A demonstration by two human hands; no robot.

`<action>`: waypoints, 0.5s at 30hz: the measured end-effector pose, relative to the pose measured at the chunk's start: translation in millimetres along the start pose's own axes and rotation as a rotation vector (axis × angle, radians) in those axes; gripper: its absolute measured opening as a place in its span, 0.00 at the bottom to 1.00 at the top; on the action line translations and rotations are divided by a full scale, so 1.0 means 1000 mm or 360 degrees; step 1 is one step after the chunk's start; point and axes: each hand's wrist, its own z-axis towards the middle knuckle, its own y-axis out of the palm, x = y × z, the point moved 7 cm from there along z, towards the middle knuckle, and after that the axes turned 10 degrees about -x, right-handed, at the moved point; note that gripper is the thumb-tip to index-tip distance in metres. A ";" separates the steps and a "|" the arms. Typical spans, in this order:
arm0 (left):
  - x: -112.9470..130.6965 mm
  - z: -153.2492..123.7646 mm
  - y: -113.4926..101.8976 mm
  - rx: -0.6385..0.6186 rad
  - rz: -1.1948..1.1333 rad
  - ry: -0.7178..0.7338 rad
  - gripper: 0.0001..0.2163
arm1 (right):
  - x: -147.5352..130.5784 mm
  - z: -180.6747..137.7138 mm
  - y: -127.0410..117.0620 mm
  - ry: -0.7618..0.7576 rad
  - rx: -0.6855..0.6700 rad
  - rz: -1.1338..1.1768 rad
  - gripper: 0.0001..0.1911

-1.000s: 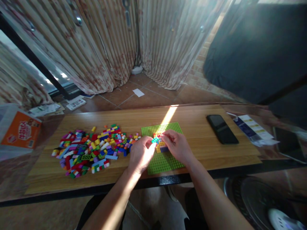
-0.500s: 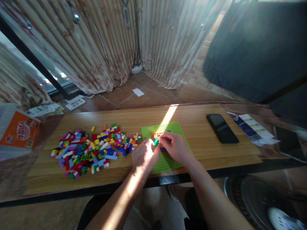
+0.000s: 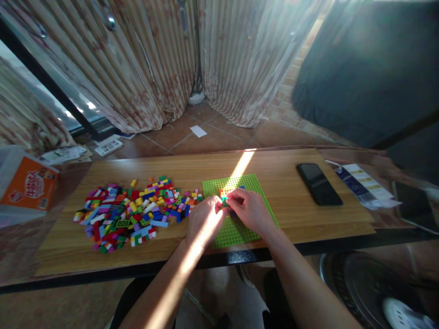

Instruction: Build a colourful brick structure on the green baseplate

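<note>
A green studded baseplate [image 3: 255,189] lies on the wooden table [image 3: 281,201] in front of me. My left hand [image 3: 202,221] and my right hand [image 3: 248,210] meet over its middle, fingers pinched together on a small teal brick [image 3: 224,200]. Under the hands sits a small build of coloured bricks, mostly hidden; a bit of red and blue shows at its far edge. A spread pile of loose coloured bricks [image 3: 133,210] lies left of the baseplate, close to my left hand.
A black phone [image 3: 318,183] lies on the table to the right, with a printed leaflet [image 3: 363,185] beyond it. An orange box [image 3: 29,185] stands at the far left. A fan [image 3: 380,288] is under the table's right end. Curtains hang behind.
Both hands have closed in on each other over the baseplate's middle. The teal brick stays pinched between them, and the yellow and purple bricks seen earlier are now covered.
</note>
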 end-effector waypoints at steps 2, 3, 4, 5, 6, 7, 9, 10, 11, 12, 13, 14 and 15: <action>0.000 -0.001 -0.002 0.0001 -0.0020 0.0032 0.08 | 0.000 0.000 0.000 0.0007 -0.0009 -0.0001 0.04; 0.000 -0.001 -0.002 -0.0003 -0.0032 0.0049 0.07 | 0.000 0.000 0.000 0.0012 -0.0008 0.0000 0.04; 0.000 -0.001 -0.003 -0.0010 -0.0051 0.0063 0.07 | 0.000 0.000 0.000 0.0016 -0.0006 -0.0003 0.04; 0.000 -0.002 -0.004 -0.0022 -0.0080 0.0071 0.06 | 0.000 0.001 0.000 0.0020 -0.0007 -0.0009 0.04; -0.001 -0.002 -0.005 -0.0039 -0.0117 0.0072 0.06 | 0.000 0.001 0.000 0.0023 -0.0004 -0.0018 0.04; -0.001 -0.002 -0.005 -0.0061 -0.0157 0.0071 0.06 | 0.000 0.001 0.000 0.0027 -0.0001 -0.0028 0.04; -0.002 -0.001 -0.006 -0.0099 -0.0216 0.0066 0.08 | 0.000 0.002 0.001 0.0033 0.0015 -0.0041 0.04; -0.002 -0.001 -0.007 -0.0107 -0.0226 0.0064 0.10 | 0.001 0.002 0.001 0.0036 0.0026 -0.0039 0.04; -0.002 0.000 -0.007 -0.0108 -0.0225 0.0061 0.11 | 0.001 0.002 0.001 0.0042 0.0039 -0.0035 0.04; -0.002 0.000 -0.008 -0.0104 -0.0217 0.0056 0.11 | 0.001 0.003 0.001 0.0049 0.0046 -0.0033 0.04; -0.002 0.001 -0.008 -0.0098 -0.0205 0.0050 0.12 | 0.002 0.003 0.001 0.0058 0.0050 -0.0035 0.05; -0.002 0.001 -0.008 -0.0091 -0.0195 0.0044 0.12 | 0.002 0.004 0.001 0.0071 0.0053 -0.0041 0.05; -0.002 0.002 -0.007 -0.0083 -0.0189 0.0039 0.13 | 0.002 0.004 0.002 0.0084 0.0053 -0.0051 0.05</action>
